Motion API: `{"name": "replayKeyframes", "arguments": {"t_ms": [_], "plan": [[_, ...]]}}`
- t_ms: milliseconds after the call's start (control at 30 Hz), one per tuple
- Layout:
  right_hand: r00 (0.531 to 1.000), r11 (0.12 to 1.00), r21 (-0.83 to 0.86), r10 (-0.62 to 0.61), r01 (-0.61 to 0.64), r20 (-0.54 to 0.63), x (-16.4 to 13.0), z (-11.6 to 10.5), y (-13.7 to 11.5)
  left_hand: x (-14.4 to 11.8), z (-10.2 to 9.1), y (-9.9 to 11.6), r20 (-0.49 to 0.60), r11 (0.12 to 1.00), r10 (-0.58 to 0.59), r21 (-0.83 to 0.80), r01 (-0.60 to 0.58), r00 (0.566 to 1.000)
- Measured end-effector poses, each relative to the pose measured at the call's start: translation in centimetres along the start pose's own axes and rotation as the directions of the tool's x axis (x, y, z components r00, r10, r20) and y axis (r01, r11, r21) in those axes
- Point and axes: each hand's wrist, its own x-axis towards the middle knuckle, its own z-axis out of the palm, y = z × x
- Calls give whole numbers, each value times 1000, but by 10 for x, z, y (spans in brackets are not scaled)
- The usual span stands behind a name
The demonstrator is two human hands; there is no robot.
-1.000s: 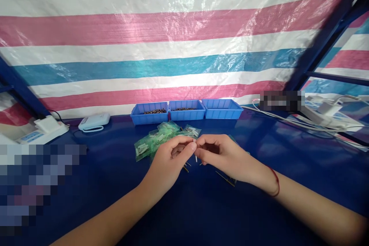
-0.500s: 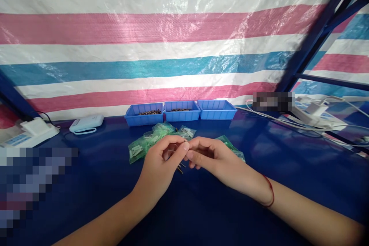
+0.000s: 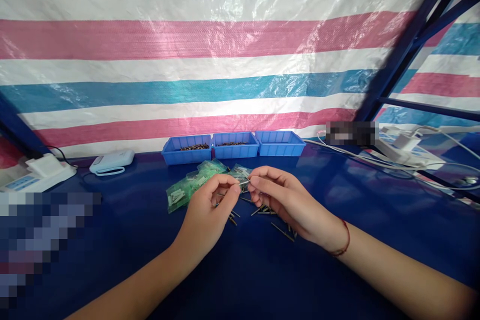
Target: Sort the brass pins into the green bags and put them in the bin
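Between the fingertips of both hands a thin metal rod (image 3: 243,182) lies roughly level, one end in each pinch. Thumb and forefinger of my left hand (image 3: 212,207) are closed on its left end, and those of my right hand (image 3: 288,197) on its right end. Several slim metal rods (image 3: 282,231), some with a brass-coloured end, lie loose on the blue table under and beside both hands. Just behind my left hand are green-tinted clear bags (image 3: 180,195) with small white pieces inside. My right hand hides part of the loose rods.
At the back stand three blue bins: the left bin (image 3: 176,156) and middle bin (image 3: 236,151) hold small brownish metal pieces, and a right bin (image 3: 281,147) is beside them. A light-blue device (image 3: 112,160) and a power strip (image 3: 48,175) sit left; white cables (image 3: 360,157) run right.
My right hand has drawn slightly away from the left and turned, so the rod now shows between the fingertips. Loose rods beneath the right hand have come into sight.
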Motion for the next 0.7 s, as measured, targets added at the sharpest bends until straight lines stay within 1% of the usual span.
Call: {"name": "replayKeyframes", "arguments": {"t_ms": [67, 100, 167, 200, 267, 300, 333, 367, 400, 467, 533, 633, 700], "plan": [[998, 997, -49, -58, 57, -7, 2, -3, -1, 1, 0, -3, 45, 991, 48, 120, -53, 998], [995, 991, -93, -93, 91, -18, 4, -5, -2, 1, 0, -4, 51, 976, 87, 193, -95, 995], [981, 965, -203, -182, 164, -69, 13, -10, -6, 3, -1, -8, 36, 927, 172, 333, -175, 984], [966, 944, -262, -235, 200, -107, 20, -14, -8, 4, -2, -10, 28, 899, 212, 387, -206, 977], [916, 883, -386, -357, 266, -184, 39, -22, -14, 6, -6, -13, 40, 850, 257, 466, -246, 965], [881, 840, -457, -421, 291, -213, 52, -26, -18, 7, -8, -15, 54, 831, 261, 496, -253, 964], [849, 792, -530, -477, 303, -227, 65, -30, -21, 8, -10, -16, 71, 815, 258, 520, -257, 964], [829, 737, -613, -511, 286, -226, 77, -34, -24, 8, -12, -17, 90, 802, 249, 540, -257, 964], [829, 674, -696, -519, 247, -209, 90, -37, -26, 9, -14, -19, 107, 791, 235, 557, -254, 966], [847, 605, -772, -501, 196, -178, 108, -41, -30, 10, -16, -22, 143, 767, 208, 591, -252, 968], [867, 546, -821, -478, 167, -141, 114, -43, -30, 10, -17, -25, 174, 739, 194, 621, -260, 965], [900, 437, -884, -433, 168, -43, 99, -42, -25, 9, -17, -28, 198, 704, 205, 651, -285, 959], [934, 382, -904, -354, 194, 51, 80, -42, -18, 8, -17, -29, 202, 692, 219, 657, -298, 955]]}}
